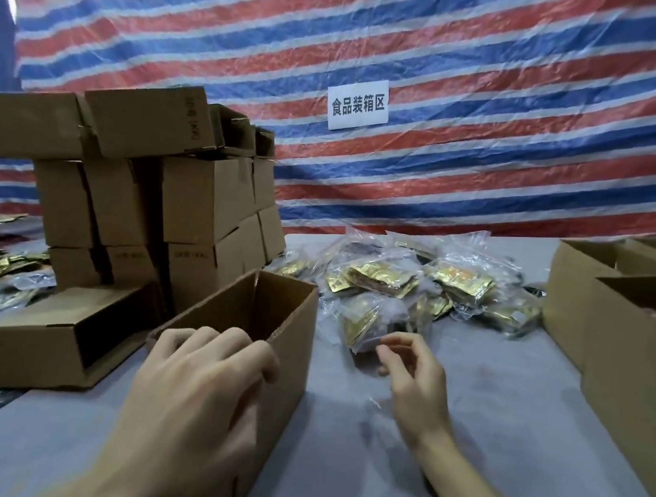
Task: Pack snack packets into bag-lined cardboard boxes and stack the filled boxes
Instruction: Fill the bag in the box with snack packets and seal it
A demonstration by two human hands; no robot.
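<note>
Two hands sit nearest, over the grey tabletop (502,426). Here the left hand (197,389) curls its fingers over the near rim of an open box (296,327), gripping it. To its right, the right hand (415,383), fingers loosely bent, reaches the nearest clear bag of snack packets (364,325); whether it pinches the plastic cannot be told. Behind lies the packet pile (437,286), mid-tabletop. A stack of closed boxes (200,199) rises toward the left edge, larger cartons (634,368) line the right edge, and a striped tarp (465,58) hangs beyond.
</note>
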